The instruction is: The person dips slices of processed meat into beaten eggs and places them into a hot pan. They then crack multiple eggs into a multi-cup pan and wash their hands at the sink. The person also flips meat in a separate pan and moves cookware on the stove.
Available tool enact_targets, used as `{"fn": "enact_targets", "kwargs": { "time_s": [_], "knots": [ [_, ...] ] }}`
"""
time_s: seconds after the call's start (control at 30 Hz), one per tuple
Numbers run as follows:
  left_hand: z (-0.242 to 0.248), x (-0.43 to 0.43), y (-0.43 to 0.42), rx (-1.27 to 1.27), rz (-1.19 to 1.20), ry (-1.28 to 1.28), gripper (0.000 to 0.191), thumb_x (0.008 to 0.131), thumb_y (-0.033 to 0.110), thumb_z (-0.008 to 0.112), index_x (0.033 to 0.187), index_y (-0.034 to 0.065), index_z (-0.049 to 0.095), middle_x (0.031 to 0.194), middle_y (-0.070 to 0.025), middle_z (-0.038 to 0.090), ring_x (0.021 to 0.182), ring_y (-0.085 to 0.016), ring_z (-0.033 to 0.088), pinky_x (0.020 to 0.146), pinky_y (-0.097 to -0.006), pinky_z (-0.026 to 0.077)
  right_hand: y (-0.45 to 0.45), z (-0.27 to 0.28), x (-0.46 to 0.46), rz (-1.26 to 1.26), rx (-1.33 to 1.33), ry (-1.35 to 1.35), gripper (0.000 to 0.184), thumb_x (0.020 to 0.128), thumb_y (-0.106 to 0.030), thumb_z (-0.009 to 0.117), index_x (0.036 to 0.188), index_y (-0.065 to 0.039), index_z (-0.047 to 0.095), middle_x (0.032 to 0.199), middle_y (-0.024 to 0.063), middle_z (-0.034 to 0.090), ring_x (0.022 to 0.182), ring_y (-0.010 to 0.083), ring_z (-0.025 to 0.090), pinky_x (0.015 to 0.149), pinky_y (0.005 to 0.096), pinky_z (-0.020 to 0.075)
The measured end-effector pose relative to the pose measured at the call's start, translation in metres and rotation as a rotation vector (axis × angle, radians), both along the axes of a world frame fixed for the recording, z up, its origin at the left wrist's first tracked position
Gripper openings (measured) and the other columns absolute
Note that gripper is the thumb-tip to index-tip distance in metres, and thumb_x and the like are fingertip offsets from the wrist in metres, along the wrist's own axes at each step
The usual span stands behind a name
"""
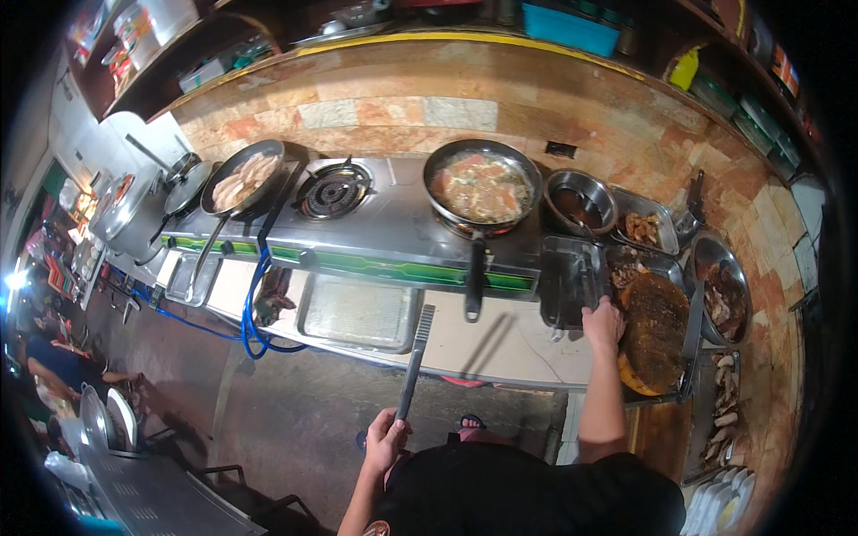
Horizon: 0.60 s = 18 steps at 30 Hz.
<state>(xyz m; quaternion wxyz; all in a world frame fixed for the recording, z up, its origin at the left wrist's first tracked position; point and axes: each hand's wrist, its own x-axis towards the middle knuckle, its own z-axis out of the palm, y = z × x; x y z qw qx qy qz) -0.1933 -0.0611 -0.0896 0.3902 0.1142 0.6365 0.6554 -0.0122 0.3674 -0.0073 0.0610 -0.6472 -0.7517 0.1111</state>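
Observation:
My left hand (385, 435) grips a pair of dark kitchen tongs (417, 365), whose ribbed end points up over the counter's front edge. At the near right of a dark metal tray (562, 278) is my right hand (603, 326). Its fingers meet the end of a long dark utensil (588, 271) in that tray; whether they are closed on it is hidden. Beside this hand lies a round wooden chopping board (653, 335), with a cleaver (694, 331) along its right side. A frying pan (482, 184) of bubbling food sits over a lit burner, its handle towards me.
Another pan (244, 177) holds pale meat strips, left of a bare gas burner (334, 191). A steel bowl (581, 201) contains dark liquid. Cooked meat lies in a metal bowl (720, 288) at right. Blue hoses (251, 315) hang off the counter. A person (60, 365) is far left.

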Motion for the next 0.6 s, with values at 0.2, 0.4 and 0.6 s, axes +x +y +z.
{"fn": "enact_targets", "kwargs": {
  "time_s": [0.2,0.4,0.6],
  "knots": [
    [-0.005,-0.058,-0.056,0.117,0.110,0.127,0.023,0.098,0.020,0.059,0.111,0.0017,0.055,0.080,-0.0066,0.062,0.059,-0.010,0.052,0.052,-0.0238,0.042,0.002,-0.006,-0.011,-0.102,0.091,-0.077,0.026,0.091,-0.020,0.054,0.102,0.000,0.066,0.107,0.0237,0.068,0.104,0.0400,0.065,0.090,0.0502,0.0510],
    [0.019,-0.145,-0.103,0.348,0.151,0.143,0.029,0.096,0.022,0.063,0.115,0.0027,0.052,0.081,-0.0076,0.061,0.059,-0.009,0.051,0.051,-0.0227,0.039,-0.081,0.013,-0.003,-0.194,0.531,0.644,0.034,0.083,-0.008,0.068,0.112,-0.001,0.050,0.097,0.0146,0.065,0.078,0.0227,0.064,0.068,0.0367,0.0526],
    [0.066,-0.216,-0.138,0.328,0.046,0.201,0.025,0.094,0.018,0.064,0.111,0.0014,0.054,0.084,-0.0106,0.065,0.063,-0.012,0.057,0.057,-0.0252,0.045,-0.208,0.083,-0.087,0.064,0.358,1.166,0.030,0.090,-0.006,0.066,0.115,-0.004,0.051,0.095,0.0043,0.062,0.075,0.0060,0.054,0.053,0.0211,0.0439]
  ]
}}
